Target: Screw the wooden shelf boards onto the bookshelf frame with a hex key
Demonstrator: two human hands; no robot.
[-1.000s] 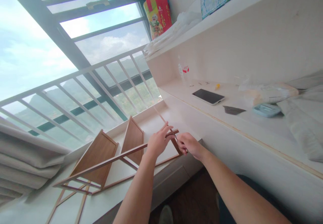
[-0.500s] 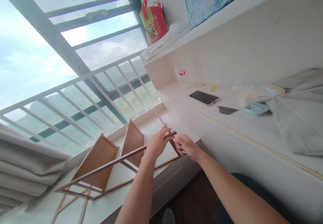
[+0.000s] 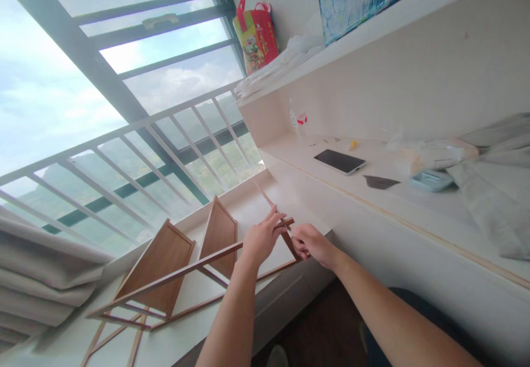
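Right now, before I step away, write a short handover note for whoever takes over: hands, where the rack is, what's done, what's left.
Left hand: grip closed around the top rail of the wooden rack, near its corner.
Right hand: pinching at that same corner joint; whether it holds a small tool or fastener is too small to tell.
The rack lies on its side on the white window ledge, two shelf panels already in the frame.
Left: the corner joint under the hands looks unfinished.
Phone lies on the desk shelf, clear of the work.
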